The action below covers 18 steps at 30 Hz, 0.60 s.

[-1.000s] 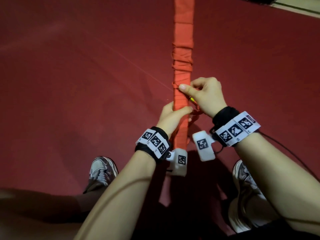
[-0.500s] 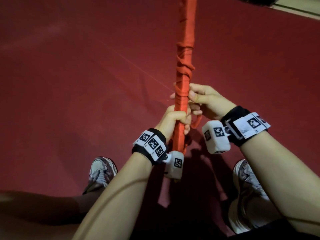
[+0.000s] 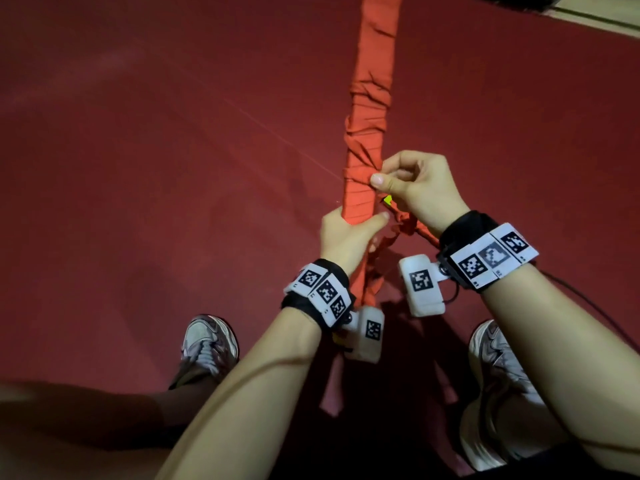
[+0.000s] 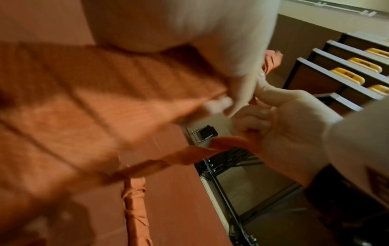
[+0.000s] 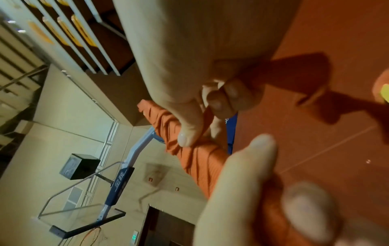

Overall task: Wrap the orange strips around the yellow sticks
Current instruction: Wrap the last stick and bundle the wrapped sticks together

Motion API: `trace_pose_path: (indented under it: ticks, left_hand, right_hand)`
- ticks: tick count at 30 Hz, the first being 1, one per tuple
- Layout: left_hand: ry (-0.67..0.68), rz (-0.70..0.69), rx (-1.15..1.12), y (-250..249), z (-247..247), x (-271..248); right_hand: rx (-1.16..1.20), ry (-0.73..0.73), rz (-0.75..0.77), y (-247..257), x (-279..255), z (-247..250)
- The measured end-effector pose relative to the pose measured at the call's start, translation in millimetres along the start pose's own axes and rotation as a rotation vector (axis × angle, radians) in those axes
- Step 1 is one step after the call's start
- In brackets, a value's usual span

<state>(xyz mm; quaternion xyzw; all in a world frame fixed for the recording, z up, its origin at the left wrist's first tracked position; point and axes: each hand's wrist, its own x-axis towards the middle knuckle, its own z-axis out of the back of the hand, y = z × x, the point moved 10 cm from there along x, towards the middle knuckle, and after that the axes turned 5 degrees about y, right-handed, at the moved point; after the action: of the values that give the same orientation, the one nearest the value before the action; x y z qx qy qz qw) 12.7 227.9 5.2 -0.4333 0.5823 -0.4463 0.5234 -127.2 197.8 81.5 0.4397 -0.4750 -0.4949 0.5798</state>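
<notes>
A long stick wrapped in orange strip (image 3: 369, 126) runs up the middle of the head view. A small bit of yellow stick (image 3: 388, 199) shows beside the wrap. My left hand (image 3: 346, 233) grips the wrapped stick from below, thumb across it. My right hand (image 3: 415, 188) pinches the orange strip against the stick with thumb and forefinger, and the loose strip tail (image 3: 408, 227) trails under its palm. In the left wrist view the orange wrap (image 4: 88, 106) is close and blurred. In the right wrist view the right thumb (image 5: 189, 128) presses on the orange wrap (image 5: 197, 154).
A dark red floor (image 3: 156, 168) lies all around. My two shoes (image 3: 207, 341) (image 3: 495, 355) stand below the hands. A loose orange strip end (image 3: 367, 292) hangs by the left wrist. Rows of seats (image 4: 347, 73) and a basketball hoop stand (image 5: 109, 191) lie farther off.
The right hand moved from beside the stick up onto its front and now pinches the strip there. The stick's wrapped face looks turned. The left hand keeps its grip.
</notes>
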Motion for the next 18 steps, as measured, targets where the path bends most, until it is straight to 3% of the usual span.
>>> trace_pose_path:
  ticks: [4,7,9,11,14,18]
  left_hand:
    - [0.167,0.062,-0.143,-3,-10,-7]
    - [0.392,0.13,-0.233,-3,-30,-18]
    - [0.548,0.158,-0.232,-3,-43,-28]
    - [0.591,0.192,-0.225,0,-46,-31]
    - [0.503,0.263,-0.196,13,-43,-24]
    - [0.286,0.199,-0.044,16,-32,-12]
  right_hand:
    - [0.079,0.106,-0.031,0,0,-6]
    - [0.324,0.335,-0.127,-8,-7,-28]
    - [0.392,0.508,-0.113,-5,-15,-42]
    - [0.388,0.567,-0.107,-5,-20,-44]
    - [0.363,0.458,-0.119,-9,-15,-36]
    - [0.07,-0.075,-0.098,-23,-1,4]
